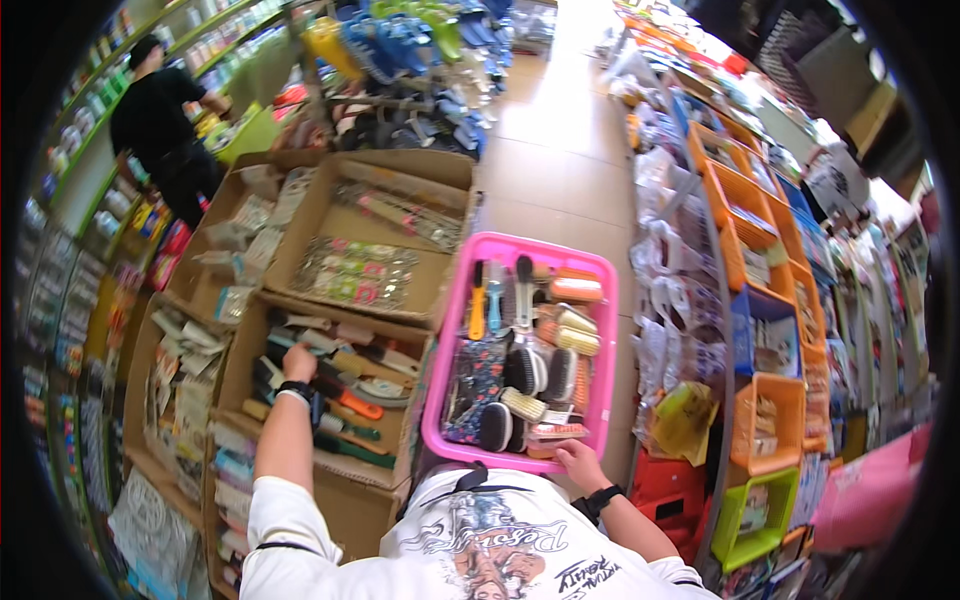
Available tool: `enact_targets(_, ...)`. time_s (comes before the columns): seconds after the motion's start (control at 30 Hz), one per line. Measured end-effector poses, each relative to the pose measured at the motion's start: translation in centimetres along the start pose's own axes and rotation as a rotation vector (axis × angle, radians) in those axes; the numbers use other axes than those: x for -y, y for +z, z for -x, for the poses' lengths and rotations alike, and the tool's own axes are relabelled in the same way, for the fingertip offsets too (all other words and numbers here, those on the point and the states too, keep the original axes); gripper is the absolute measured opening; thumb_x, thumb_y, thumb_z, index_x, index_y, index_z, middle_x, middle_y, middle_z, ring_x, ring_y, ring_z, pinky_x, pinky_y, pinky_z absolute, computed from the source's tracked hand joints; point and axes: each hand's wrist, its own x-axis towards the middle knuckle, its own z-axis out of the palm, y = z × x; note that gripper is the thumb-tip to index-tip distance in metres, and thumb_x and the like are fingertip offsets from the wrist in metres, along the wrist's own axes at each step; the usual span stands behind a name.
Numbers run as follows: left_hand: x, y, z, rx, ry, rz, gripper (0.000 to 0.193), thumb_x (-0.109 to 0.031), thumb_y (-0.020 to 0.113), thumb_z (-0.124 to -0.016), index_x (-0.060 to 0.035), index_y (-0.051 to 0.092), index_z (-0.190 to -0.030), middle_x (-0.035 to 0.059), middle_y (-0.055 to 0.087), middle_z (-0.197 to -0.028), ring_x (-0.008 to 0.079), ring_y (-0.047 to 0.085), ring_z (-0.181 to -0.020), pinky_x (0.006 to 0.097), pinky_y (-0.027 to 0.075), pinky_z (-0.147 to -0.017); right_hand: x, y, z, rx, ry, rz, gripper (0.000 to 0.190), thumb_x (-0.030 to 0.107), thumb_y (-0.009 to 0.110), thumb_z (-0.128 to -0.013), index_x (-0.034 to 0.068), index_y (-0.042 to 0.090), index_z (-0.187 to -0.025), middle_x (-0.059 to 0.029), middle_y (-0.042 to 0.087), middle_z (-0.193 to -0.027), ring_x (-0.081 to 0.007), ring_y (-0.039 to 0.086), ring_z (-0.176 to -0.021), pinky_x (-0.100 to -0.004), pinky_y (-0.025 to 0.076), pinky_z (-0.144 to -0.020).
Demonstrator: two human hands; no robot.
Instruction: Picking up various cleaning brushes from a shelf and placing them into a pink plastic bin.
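Observation:
My left hand reaches into a cardboard box of mixed brushes, among them an orange-handled brush and a dark green brush. Its fingers touch brushes at the box's upper left; whether they grip one is not clear. My right hand is at the near rim of a pink plastic tray, by a pink-bristled brush. Inside the tray lie a yellow-handled brush, a blue-handled brush, several oval black-bristled brushes and a dark floral item.
Cardboard boxes with packaged goods stand beyond and left. Slippers hang ahead. A tiled aisle runs forward. Orange baskets and a green basket line the right. A person in black stands at the left shelves.

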Motion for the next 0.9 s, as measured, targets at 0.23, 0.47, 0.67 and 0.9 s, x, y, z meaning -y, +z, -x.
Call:
enact_targets(0.23, -4.9, -1.9, 1.7, 0.032, 0.211, -0.333, 0.030, -0.003, 0.060, -0.077, -0.0077, 0.068, -0.105, 0.0199, 0.065, -0.101, 0.0363, 0.062, -0.096, 0.0443, 0.051, -0.080, -0.2, -0.8, 1.7, -0.086, 0.048, -0.061, 0.021, 0.015, 0.057, -0.088, 0.001, 0.063, -0.102, -0.0110, 0.067, -0.087, -0.0153, 0.065, -0.081, -0.0302, 0.051, -0.075)
enact_targets(0.47, -3.6, -3.9, 4.1, -0.221, 0.198, -0.050, 0.022, -0.007, 0.062, -0.080, -0.0050, 0.066, -0.102, 0.0204, 0.066, -0.095, 0.0382, 0.061, -0.090, 0.0450, 0.049, -0.076, 4.1, -0.6, 1.5, -0.009, 0.047, 0.061, 0.021, 0.015, 0.057, -0.088, 0.001, 0.063, -0.103, -0.0099, 0.067, -0.085, -0.0144, 0.063, -0.081, -0.0285, 0.050, -0.074)
enact_targets(0.67, -6.1, -8.1, 10.7, -0.390, 0.213, 0.499, 0.019, -0.003, 0.058, -0.084, -0.0038, 0.063, -0.103, 0.0088, 0.063, -0.073, 0.0160, 0.063, -0.068, 0.0303, 0.048, -0.064, 6.5, 0.8, -1.8, 0.164, 0.003, -0.342, 0.022, 0.012, 0.052, -0.094, -0.005, 0.059, -0.106, -0.0080, 0.063, -0.095, -0.0135, 0.063, -0.085, -0.0263, 0.052, -0.076)
enact_targets(0.9, -13.8, -9.4, 24.7, -0.500, 0.685, 0.422, 0.033, 0.004, 0.064, -0.074, -0.0052, 0.063, -0.106, 0.0100, 0.064, -0.081, 0.0233, 0.063, -0.072, 0.0307, 0.049, -0.066, 17.1, 3.5, -2.7, 0.570, -0.202, -0.277, 0.025, 0.016, 0.052, -0.096, -0.005, 0.058, -0.108, -0.0076, 0.064, -0.096, -0.0137, 0.064, -0.088, -0.0267, 0.052, -0.079)
